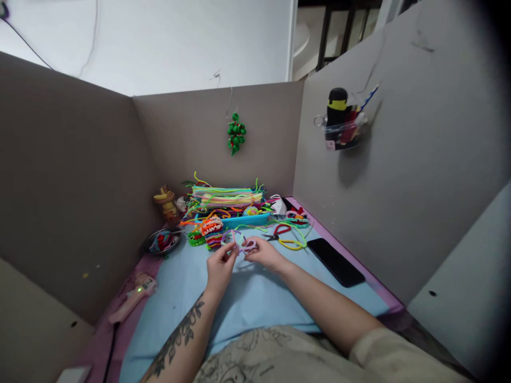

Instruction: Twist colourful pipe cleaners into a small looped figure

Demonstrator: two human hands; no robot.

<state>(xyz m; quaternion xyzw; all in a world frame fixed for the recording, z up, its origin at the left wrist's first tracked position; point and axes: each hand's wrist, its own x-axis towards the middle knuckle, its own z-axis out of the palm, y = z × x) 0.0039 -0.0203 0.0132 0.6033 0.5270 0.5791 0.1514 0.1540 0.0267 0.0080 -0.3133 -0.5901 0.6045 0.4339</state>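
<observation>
My 2 hands, left hand (220,264) and right hand (263,254), pinch a looped pink wire (244,245) lying crosswise, scissors (279,232) and phone (335,261) beside.

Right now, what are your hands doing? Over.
Left hand and right hand both pinching a purple pipe cleaner. Scissors just beyond. Phone at right.

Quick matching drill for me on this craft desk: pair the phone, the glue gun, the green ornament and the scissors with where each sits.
1 phone
2 glue gun
3 green ornament
4 scissors

A hangs on the back wall
B left edge, on the pink strip
C right of the hands, lying flat
D behind the right hand, by the yellow pipe cleaner

Pairs: 1-C, 2-B, 3-A, 4-D
</observation>
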